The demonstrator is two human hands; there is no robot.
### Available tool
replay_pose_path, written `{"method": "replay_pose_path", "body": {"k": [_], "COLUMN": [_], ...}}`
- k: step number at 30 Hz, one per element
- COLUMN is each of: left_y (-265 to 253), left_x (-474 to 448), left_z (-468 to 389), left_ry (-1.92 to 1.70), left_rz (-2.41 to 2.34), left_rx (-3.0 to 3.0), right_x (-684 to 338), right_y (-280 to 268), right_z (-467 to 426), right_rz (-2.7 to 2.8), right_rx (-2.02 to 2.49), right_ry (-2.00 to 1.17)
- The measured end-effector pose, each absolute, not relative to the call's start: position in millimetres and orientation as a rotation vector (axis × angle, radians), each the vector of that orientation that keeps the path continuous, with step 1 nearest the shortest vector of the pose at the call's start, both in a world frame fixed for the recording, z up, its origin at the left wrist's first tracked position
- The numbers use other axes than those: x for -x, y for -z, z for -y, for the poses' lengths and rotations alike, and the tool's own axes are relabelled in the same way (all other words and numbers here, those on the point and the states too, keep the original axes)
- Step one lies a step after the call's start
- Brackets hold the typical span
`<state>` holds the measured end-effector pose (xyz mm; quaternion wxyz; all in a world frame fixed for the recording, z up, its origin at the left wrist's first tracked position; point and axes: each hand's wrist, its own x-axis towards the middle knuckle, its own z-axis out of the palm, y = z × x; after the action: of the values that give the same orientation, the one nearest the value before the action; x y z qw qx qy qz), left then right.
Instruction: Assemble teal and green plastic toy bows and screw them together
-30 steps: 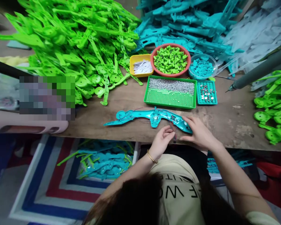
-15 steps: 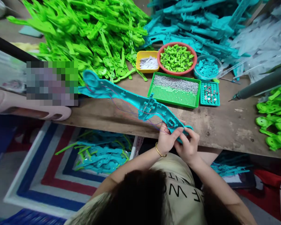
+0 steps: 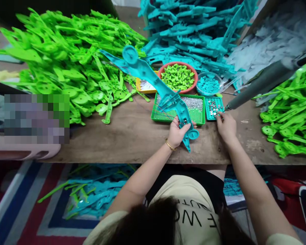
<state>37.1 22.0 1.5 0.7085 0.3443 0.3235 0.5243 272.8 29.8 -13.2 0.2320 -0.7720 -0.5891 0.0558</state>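
Left hand (image 3: pixel 176 133) is clamped on the teal toy shell (image 3: pixel 158 86), raised tilted above the bench (wires trailing). Right hand (image 3: pixel 226 126), fingers pinched together, picks in the small teal tray (image 3: pixel 213 108) of button cells. Next, seating a cell in the shell calls for fine alignment.

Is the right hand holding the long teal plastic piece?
No, the left hand grips the long teal piece, while the right hand reaches to the small teal tray.

Your left hand (image 3: pixel 176 133) grips a long teal part (image 3: pixel 155 83) near its lower end, tilted up over the green tray (image 3: pixel 165 116). Your right hand (image 3: pixel 226 126) reaches into the small teal tray (image 3: pixel 208 115), fingertips (image 3: pixel 217 116) on the metal discs (image 3: pixel 214 107). A grey tool (image 3: pixel 260 85) hangs just above.
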Motion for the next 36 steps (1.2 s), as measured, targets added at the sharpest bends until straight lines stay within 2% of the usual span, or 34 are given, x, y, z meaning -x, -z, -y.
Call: {"method": "replay_pose_path", "body": {"k": [18, 26, 30, 36], "left_y": [17.4, 21.9, 22.7, 26.0], "left_x": [-34.3, -39.4, -40.5, -41.8], "left_z": [-17.9, -18.8, -19.7, -19.0], "left_ry": [-0.954, -0.989, -1.011, -0.974], "left_rz": [-0.705, -0.733, -0.756, -0.751], "left_rx": [-0.759, -0.898, -0.943, -0.882], "right_x": [-264.3, -191.6, -183.1, -198.0], "right_y": [2.5, -27.2, -16.3, -6.8], "right_z": [-32.4, -2.0, -0.3, -3.3], "right_rz": [1.535, 2.055, 2.169, 2.096], "right_rx": [2.267, 1.477, 1.441, 1.524], "right_ry": [-0.034, -0.177, -0.048, -0.060]}}
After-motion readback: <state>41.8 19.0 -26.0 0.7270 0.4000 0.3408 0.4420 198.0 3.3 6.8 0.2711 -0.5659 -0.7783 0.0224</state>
